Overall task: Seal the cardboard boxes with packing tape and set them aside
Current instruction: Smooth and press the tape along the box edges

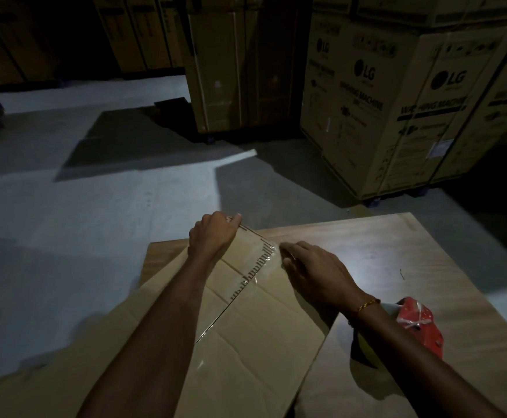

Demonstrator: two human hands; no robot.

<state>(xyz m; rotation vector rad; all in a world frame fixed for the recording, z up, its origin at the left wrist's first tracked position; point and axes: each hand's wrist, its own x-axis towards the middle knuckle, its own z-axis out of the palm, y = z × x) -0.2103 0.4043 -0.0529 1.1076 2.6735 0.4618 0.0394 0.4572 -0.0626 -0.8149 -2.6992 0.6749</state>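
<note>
Right ahead, stacked washing machine cartons (397,95) stand on the grey floor (65,206). Nearer you, the cardboard box (246,327) lies on the wooden table (412,260), clear packing tape (255,267) running along its seam. Your left hand (213,233) curls over the box's far edge, your right hand (312,267) presses the tape with flat, close-set fingers, and the red tape dispenser (418,324) sits beside your right wrist

Dim warehouse scene, cool light pooling on the grey concrete floor (74,206), hard angular shadows across it, glare on the clear packing tape strip (264,260), tall printed brown cartons (397,110) murky, wide-angle bending at edges, corners nearly black
</note>
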